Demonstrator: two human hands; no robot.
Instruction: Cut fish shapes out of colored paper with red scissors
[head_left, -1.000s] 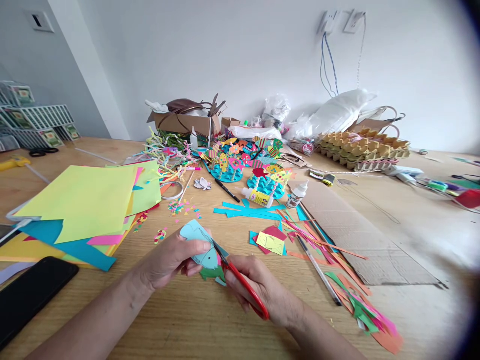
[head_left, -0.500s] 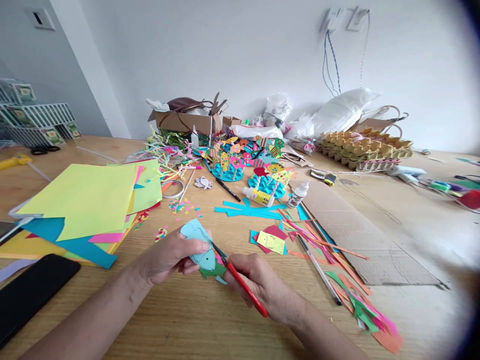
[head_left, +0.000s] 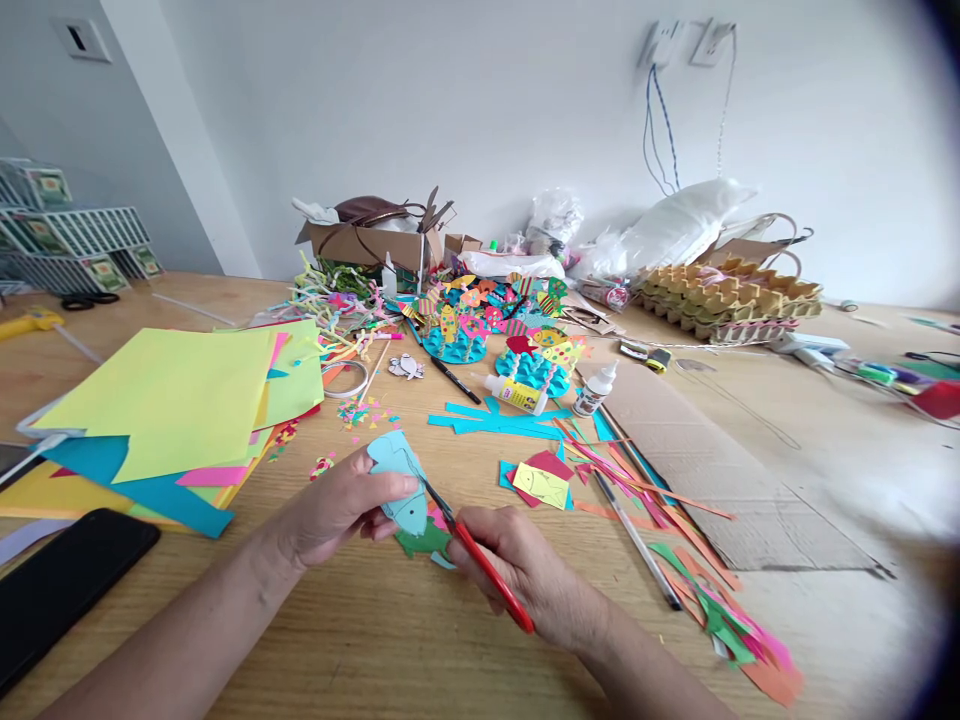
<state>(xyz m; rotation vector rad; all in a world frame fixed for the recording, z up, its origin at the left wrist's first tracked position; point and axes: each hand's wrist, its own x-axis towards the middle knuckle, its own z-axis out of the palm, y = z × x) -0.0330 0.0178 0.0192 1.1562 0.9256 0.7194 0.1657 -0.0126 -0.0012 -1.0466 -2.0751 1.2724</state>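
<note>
A light blue paper fish (head_left: 405, 512), with its outline and eye drawn in dark ink, is pinched between the thumb and fingers of my left hand (head_left: 341, 505). My right hand (head_left: 506, 565) grips red-handled scissors (head_left: 491, 575). Their dark blades meet the right edge of the blue paper, near the middle of the drawn fish. On the table just below lies a green paper piece (head_left: 426, 538) with a bit of pink beside it, partly hidden by the fish and my hands. To the right rests a yellow card with a drawn fish (head_left: 541, 485) on red and blue scraps.
Coloured paper sheets (head_left: 165, 390) and a black phone (head_left: 75, 590) lie at left. Two glue bottles (head_left: 596, 390) stand or lie near blue bases with paper fish (head_left: 532, 370). Paper strips, a pen (head_left: 637, 540) and cardboard (head_left: 705, 470) are at right; egg trays (head_left: 727, 300) sit behind.
My left hand has turned the blue paper fish slightly and shifted it a little to the right against the blades. The scissors have barely moved.
</note>
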